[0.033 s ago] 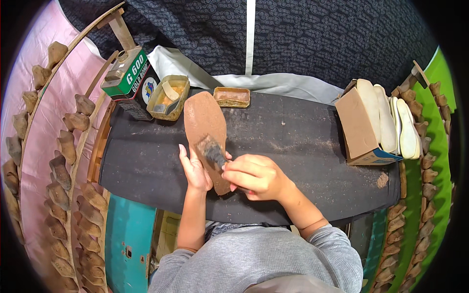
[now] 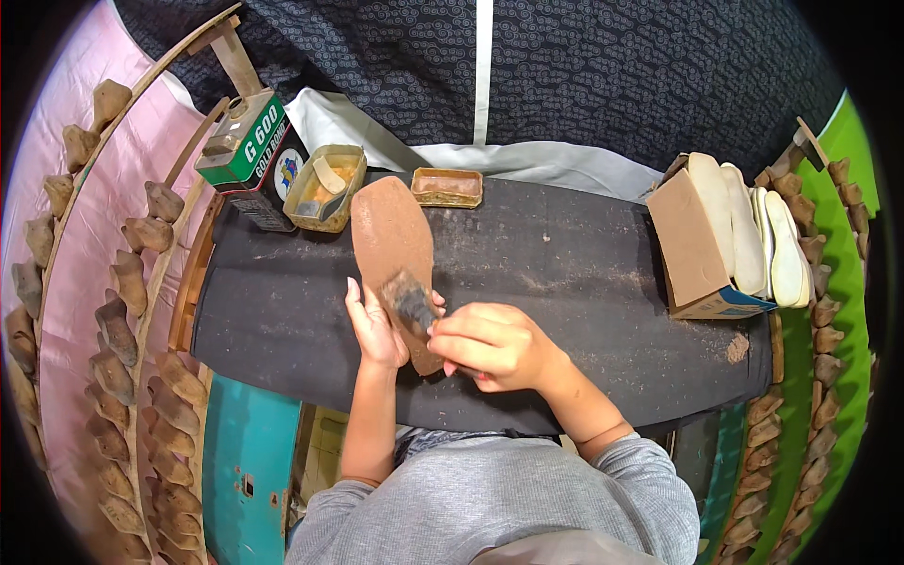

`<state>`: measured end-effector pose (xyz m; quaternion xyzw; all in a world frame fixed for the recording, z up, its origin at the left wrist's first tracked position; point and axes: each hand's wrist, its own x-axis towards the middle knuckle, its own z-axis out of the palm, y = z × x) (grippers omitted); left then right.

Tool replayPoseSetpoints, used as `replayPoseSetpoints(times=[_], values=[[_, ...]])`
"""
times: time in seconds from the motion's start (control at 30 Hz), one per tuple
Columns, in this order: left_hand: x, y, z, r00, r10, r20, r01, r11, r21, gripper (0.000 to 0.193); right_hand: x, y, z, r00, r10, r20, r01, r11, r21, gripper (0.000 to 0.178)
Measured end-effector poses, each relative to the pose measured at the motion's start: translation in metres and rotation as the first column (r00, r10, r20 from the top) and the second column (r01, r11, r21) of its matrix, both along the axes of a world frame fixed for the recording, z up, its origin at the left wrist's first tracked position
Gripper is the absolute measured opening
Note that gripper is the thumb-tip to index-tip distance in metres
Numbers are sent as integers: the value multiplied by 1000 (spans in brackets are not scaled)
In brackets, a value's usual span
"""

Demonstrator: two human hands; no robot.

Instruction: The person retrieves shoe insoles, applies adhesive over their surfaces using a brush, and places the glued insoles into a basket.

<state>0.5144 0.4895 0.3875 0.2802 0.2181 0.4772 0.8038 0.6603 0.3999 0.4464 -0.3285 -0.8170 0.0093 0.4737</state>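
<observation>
My left hand (image 2: 379,331) is closed around a brown shoe sole (image 2: 391,231), its thumb along the left edge and some fingertips showing past the right edge. The sole is raised over the table with its broad end pointing away from me. In my right hand (image 2: 494,344) is a brush (image 2: 411,303) with a dark middle and brownish bristles. Those bristles lie against the sole's face, a little below its middle. Most of the brush's handle is hidden by my right fingers, which pinch it.
A black-covered table (image 2: 565,348) carries crumbs and dust. At the back left stand a green-and-black can (image 2: 250,155), a tub (image 2: 325,217) with scrapers in it and a shallow tin (image 2: 447,200). A cardboard box (image 2: 692,250) of pale soles sits right. Racks of shoe lasts (image 2: 118,330) flank both sides.
The brush has shifted slightly down and right over the sole. The sole's far end has tipped a little to the left. Both hands keep their hold.
</observation>
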Motion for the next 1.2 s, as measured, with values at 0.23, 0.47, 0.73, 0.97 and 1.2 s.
replayPoseSetpoints(times=[0.23,0.47,0.73,0.97,1.2], values=[[-10,3,-16,991,-28,132,22,998,52,64,0,-1,3,999,46,-17,-47,997,-62,34],[-13,5,-15,957,-178,230,142,976,164,63,-2,-1,2,1000,13,-1,-13,1000,-7,29],[-4,-5,-26,996,27,80,-32,997,67,61,7,4,16,987,-138,-77,147,980,134,23],[-5,-8,-33,999,-33,7,33,998,53,62,7,-10,16,1000,9,25,-8,999,-39,28],[-3,-15,-20,971,-235,41,227,963,146,63,19,15,20,957,-275,-96,286,947,143,30]])
